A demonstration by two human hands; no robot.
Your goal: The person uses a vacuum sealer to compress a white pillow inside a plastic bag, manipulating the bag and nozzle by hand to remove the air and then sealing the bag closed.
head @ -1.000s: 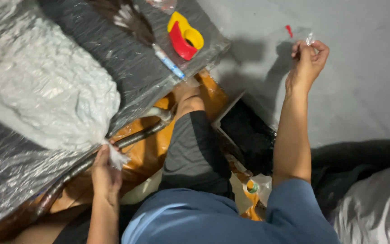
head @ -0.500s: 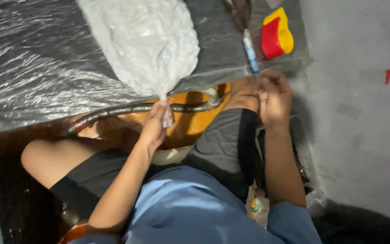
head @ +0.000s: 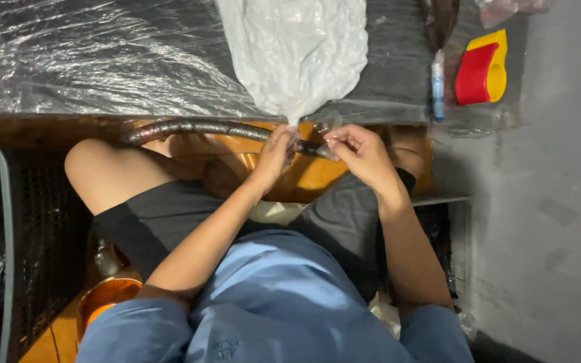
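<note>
A big table point(head: 102, 60) covered in shiny plastic wrap fills the top. A full white bag point(head: 297, 47) lies on it, its narrow neck hanging over the table's near edge. A red and yellow tape holder point(head: 480, 70) sits by the table's right edge, a blue pen point(head: 438, 84) beside it. The left hand point(head: 276, 151) pinches the bag's neck. The right hand point(head: 361, 153) pinches something small and clear right next to it.

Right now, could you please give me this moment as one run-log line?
left hand: pinching bag neck | right hand: at neck, fingers closed | tape dispenser: on table
</note>
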